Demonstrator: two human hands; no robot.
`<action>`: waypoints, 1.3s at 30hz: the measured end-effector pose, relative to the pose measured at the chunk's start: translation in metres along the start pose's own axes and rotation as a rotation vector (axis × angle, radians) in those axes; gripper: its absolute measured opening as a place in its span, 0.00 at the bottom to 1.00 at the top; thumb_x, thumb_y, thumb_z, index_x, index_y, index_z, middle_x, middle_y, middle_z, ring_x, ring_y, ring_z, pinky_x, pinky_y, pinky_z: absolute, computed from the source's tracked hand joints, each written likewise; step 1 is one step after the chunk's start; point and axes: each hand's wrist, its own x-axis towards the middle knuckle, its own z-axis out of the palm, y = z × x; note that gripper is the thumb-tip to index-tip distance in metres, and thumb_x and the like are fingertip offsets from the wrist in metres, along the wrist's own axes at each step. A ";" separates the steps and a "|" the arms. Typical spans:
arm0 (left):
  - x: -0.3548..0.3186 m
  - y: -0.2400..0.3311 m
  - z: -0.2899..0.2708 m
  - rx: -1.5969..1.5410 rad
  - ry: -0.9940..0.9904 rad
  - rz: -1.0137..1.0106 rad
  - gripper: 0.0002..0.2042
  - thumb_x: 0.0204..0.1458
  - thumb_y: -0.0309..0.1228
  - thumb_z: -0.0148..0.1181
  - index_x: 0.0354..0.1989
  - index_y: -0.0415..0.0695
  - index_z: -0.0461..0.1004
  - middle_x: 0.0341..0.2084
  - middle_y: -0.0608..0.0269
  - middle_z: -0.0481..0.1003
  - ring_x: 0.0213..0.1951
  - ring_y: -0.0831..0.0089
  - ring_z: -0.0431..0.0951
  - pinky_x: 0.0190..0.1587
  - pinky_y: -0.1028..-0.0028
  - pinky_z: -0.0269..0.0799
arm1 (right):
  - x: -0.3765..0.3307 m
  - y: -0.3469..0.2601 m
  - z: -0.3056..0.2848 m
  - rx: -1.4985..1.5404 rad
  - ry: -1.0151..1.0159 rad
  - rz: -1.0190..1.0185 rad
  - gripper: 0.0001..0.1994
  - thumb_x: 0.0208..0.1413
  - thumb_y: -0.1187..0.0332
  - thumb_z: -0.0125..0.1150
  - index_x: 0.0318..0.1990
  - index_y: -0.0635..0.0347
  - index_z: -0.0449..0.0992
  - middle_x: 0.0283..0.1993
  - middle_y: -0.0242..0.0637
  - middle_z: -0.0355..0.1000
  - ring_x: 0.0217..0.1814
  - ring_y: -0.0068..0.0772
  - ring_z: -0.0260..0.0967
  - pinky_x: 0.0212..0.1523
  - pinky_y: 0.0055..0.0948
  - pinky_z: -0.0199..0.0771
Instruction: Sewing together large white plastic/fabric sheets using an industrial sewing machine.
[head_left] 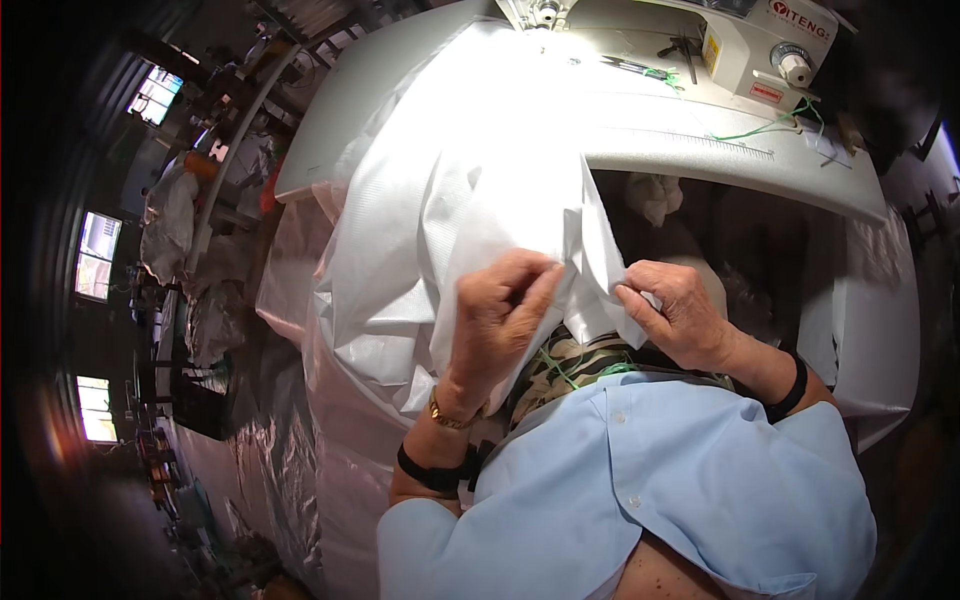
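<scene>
A large sheet of white woven fabric (pixel 400 240) drapes from the sewing table over its front edge and into my lap. My left hand (pixel 500 315) pinches the fabric near its edge, thumb against bent fingers. To its right, my right hand (pixel 675 310) grips the fabric's edge between thumb and curled fingers. A narrow fold of the cloth stands up between the two hands. The far part of the fabric lies under bright light in front of the sewing machine (pixel 770 50), whose needle area is cut off at the top.
On the sewing table (pixel 700 150) lie thread snips (pixel 632 66), a dark tool (pixel 686 50) and green thread (pixel 750 132). A printed ruler scale runs along the front. Green thread ends also lie on my lap. Plastic-wrapped bundles (pixel 172 220) stand at the left, near windows.
</scene>
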 end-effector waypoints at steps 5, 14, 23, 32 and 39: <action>0.006 0.002 0.016 0.082 -0.175 0.013 0.04 0.57 0.23 0.59 0.32 0.34 0.75 0.18 0.72 0.70 0.22 0.90 0.64 0.22 0.85 0.58 | 0.016 -0.007 0.006 -0.151 -0.009 -0.227 0.07 0.55 0.71 0.58 0.26 0.62 0.72 0.23 0.39 0.68 0.25 0.42 0.68 0.31 0.35 0.67; -0.003 -0.010 0.011 0.060 -0.156 0.021 0.04 0.59 0.22 0.55 0.33 0.34 0.74 0.17 0.73 0.68 0.21 0.88 0.62 0.23 0.83 0.59 | 0.026 -0.018 0.017 -0.434 -0.050 -0.420 0.08 0.47 0.71 0.61 0.24 0.58 0.67 0.18 0.33 0.64 0.21 0.33 0.66 0.35 0.36 0.67; 0.004 -0.017 0.002 -0.221 -0.185 -0.426 0.16 0.60 0.32 0.58 0.20 0.40 0.68 0.13 0.73 0.67 0.17 0.90 0.66 0.17 0.85 0.59 | 0.028 -0.029 0.029 -0.575 -0.158 -0.528 0.05 0.48 0.71 0.57 0.23 0.59 0.70 0.20 0.33 0.65 0.24 0.31 0.67 0.40 0.36 0.69; 0.016 0.025 -0.075 0.481 0.029 -0.038 0.04 0.54 0.22 0.57 0.31 0.32 0.72 0.17 0.63 0.67 0.22 0.82 0.62 0.23 0.77 0.59 | 0.054 0.077 0.070 -0.031 0.119 0.001 0.33 0.53 0.65 0.64 0.66 0.63 0.59 0.66 0.52 0.56 0.70 0.50 0.52 0.69 0.41 0.52; 0.068 0.102 -0.084 0.994 -0.183 0.414 0.05 0.53 0.20 0.54 0.36 0.33 0.75 0.24 0.48 0.74 0.24 0.56 0.74 0.30 0.68 0.68 | 0.211 0.000 0.197 0.294 -0.517 -0.500 0.15 0.58 0.62 0.51 0.37 0.66 0.79 0.37 0.54 0.76 0.41 0.52 0.73 0.46 0.45 0.72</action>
